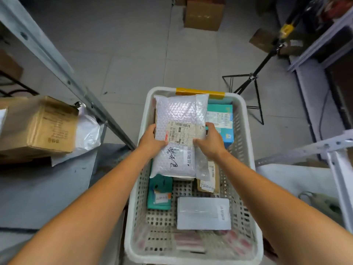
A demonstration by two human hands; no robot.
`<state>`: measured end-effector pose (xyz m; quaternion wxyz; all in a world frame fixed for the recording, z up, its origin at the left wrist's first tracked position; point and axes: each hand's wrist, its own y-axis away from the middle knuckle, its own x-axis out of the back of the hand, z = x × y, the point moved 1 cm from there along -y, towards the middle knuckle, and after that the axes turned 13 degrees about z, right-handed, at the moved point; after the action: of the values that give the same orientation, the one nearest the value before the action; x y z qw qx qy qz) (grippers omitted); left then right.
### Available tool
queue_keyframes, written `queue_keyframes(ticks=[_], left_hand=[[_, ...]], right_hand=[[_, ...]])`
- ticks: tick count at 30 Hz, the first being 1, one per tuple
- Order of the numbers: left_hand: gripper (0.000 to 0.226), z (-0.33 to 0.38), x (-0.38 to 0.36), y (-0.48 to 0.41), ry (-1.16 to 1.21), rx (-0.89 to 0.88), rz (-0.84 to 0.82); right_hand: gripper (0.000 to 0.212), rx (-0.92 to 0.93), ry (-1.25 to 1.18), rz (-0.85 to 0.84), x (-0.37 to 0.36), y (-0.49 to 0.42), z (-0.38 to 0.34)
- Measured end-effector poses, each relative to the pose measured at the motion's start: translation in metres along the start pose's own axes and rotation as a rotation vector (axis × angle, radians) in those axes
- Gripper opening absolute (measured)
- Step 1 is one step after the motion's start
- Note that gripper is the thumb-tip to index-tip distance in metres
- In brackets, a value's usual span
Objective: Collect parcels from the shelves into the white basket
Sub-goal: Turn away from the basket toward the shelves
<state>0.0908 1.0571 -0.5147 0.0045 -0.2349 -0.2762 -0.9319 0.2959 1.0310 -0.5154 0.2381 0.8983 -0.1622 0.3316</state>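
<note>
1. The bubble-wrap parcel (177,134) is over the 12 o'clock half of the white basket (162,90), above other parcels.
2. The left hand (152,142) has its fingers clamped on the parcel's 9 o'clock edge, the right hand (210,140) on its 3 o'clock edge.
3. A grey box (203,213) lies at the basket's 5 o'clock.

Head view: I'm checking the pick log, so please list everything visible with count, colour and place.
white basket: 1, white, centre, below the hands
bubble-wrap parcel: 1, white, held over basket's far half
teal box: 1, teal, basket's far right
green parcel: 1, teal-green, basket's left
grey box: 1, pale grey, basket's near right
brown parcel: 1, brown, partly under bubble-wrap parcel
shelf carton: 1, brown, left shelf
floor cartons: 2, brown, far floor
tripod: 1, black, right of basket
left hand: 1, grips parcel's left edge
right hand: 1, grips parcel's right edge
</note>
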Motion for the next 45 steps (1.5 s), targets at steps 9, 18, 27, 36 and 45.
queue_keyframes(ticks=[9,18,27,36,45], left_hand=[[0.054,-0.027,-0.041,-0.048,-0.049,0.080,0.089],[0.056,-0.029,-0.057,-0.097,-0.205,0.050,0.125],[0.067,-0.017,-0.055,-0.092,-0.377,0.037,0.100],[0.055,0.066,-0.007,-0.048,-0.797,-0.355,-0.102],[0.050,0.167,0.023,0.038,-0.797,-0.673,-0.160]], right_hand=[[0.061,0.072,0.123,-0.111,-0.045,-0.060,0.017],[0.065,0.006,0.093,-0.095,-0.077,-0.085,0.033],[0.051,0.071,0.222,-0.229,-0.050,-0.089,0.021],[0.052,0.164,0.412,-0.172,0.048,-0.053,-0.035],[0.052,0.078,0.441,0.072,0.170,0.050,-0.070]])
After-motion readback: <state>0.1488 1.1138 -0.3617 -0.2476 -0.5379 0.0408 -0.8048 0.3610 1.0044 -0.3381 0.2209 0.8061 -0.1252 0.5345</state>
